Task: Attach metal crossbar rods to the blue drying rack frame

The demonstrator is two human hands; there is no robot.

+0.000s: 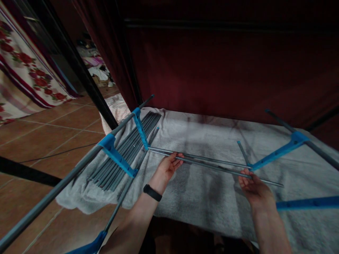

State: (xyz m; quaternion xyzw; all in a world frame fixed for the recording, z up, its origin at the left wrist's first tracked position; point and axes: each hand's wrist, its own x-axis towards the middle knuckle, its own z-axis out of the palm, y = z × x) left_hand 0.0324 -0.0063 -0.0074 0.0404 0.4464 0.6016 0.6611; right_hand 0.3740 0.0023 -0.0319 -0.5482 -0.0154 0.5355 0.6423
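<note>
My left hand [169, 165], below a wrist with a black band [152, 192], closes around a thin grey metal rod [209, 164]. Near the same rod's right end, my right hand [251, 181] grips it too. Its left end lies by a blue plastic bracket [141, 129]; its right end sticks out past my right hand. Just behind runs a second rod [219, 160], reaching from that bracket to another blue bracket [279, 151] on the right. A thicker grey tube [71, 173] passes through the left brackets, including a nearer blue bracket [118, 158].
Several loose grey rods [124, 151] lie bundled at the left of the grey blanket [201, 201]. A dark red curtain [225, 77] hangs behind. Black frame bars [79, 67] slant across the left, above a tiled floor [50, 137]. A blue part [309, 203] juts in at the right.
</note>
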